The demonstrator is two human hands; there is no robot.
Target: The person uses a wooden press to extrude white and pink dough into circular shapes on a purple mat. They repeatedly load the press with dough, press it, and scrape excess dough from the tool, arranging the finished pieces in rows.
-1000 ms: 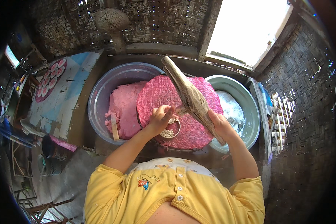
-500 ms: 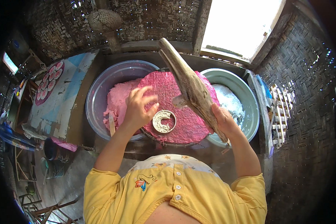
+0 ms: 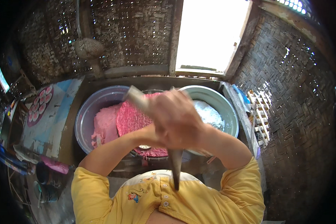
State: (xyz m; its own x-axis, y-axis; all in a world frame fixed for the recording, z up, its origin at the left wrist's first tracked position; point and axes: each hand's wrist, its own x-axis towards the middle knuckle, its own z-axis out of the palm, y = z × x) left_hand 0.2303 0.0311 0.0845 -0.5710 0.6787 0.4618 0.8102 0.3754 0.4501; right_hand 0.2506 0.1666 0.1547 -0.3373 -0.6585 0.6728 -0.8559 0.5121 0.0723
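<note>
A rough length of weathered wood [image 3: 138,99] slants through my hands, its pale thick end up and to the left. Below them a dark, tapering end [image 3: 175,168] points down toward my yellow shirt. My right hand [image 3: 181,117] is closed around the wood, smeared by motion. Against it presses my left hand [image 3: 162,136], mostly covered by the right, so its fingers do not show. Beneath both lies a round tray spread with bright pink, wet-looking material [image 3: 132,119]. On its near part, half hidden by my left forearm, stands a small round container [image 3: 145,147] with whitish contents.
A purple-blue basin [image 3: 82,123] at left holds a pale pink mass [image 3: 104,123]. The green-grey basin [image 3: 231,123] at right contains something whitish and shiny. Farther left, a worn table [image 3: 58,115] bears a plate of pink-white pieces [image 3: 39,106]. Woven walls [image 3: 127,37] and a bright window [image 3: 212,33] enclose the place.
My left hand has come over from the tray to meet my right. The wood has swung in toward my body and to the left. The whole view has tilted upward.
</note>
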